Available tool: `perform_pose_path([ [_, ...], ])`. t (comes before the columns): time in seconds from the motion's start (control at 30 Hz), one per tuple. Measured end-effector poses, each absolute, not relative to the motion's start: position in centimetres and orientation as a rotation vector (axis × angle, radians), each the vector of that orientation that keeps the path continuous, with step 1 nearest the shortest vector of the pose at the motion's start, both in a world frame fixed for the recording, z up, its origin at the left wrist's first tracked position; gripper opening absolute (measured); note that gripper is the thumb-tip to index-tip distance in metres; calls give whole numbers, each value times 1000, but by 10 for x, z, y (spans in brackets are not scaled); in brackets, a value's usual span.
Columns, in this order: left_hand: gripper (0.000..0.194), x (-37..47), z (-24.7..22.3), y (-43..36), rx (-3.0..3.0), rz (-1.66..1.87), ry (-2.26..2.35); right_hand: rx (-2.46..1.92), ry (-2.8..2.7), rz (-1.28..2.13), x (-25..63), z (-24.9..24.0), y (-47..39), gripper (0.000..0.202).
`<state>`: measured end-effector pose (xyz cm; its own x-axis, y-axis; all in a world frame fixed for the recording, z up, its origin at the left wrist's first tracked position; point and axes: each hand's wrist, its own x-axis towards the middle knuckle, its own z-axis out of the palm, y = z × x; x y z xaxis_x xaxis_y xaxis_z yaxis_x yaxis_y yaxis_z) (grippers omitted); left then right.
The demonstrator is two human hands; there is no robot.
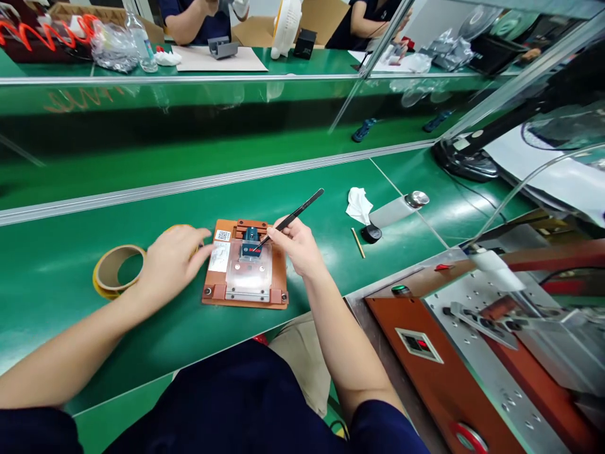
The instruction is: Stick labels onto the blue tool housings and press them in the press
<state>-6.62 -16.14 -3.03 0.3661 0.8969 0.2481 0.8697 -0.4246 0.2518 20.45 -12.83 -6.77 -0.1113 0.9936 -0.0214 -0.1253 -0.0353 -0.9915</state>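
Now a tape roll (109, 270) lies on the green desk (333, 252) beside the left hand (171, 257), its thumb and forefinger parted, any hold unclear, while near the desk's front edge a brown fixture (279, 276) bears, toward its back edge, a dark blue part (251, 234), at which point black tweezers (305, 207) pinched in the right hand's (300, 244) closed fingers.

On the bench (331, 183), a pale bottle (391, 212) with a silver end and a black end lies on its side, a crumpled tissue (358, 205) and a thin stick (358, 243) near it. An orange-panelled machine (447, 378) stands at the right. Beyond, a white fan (285, 28) stands beside a black box (305, 44); farther left are a clear plastic bottle (141, 43) and an orange coiled hose (54, 34).
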Motion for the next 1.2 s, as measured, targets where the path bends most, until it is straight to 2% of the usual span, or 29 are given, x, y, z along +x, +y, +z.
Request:
perform_pose_path([
  [0.1, 31, -50, -48, -191, 2619, 694, 1144, -1073, -1186, 1363, 204, -67, -127, 38],
  [0.2, 47, -37, -67, -214, 2719, 661, 949, -1064, -1201, 1354, 204, -66, -126, 37],
  [0.63, 57, -31, -78, -222, 2722, 734, 1022, -1081, -1204, 1326, 202, -64, -130, 38],
  [0.97, 47, -30, -71, -221, 2790, 658, 1030, -1072, -1220, 1322, 202, -65, -131, 34],
  [1.2, 67, -20, -61, -205, 2831, 525, 1116, -1091, -1261, 1280, 203, -69, -131, 35],
])
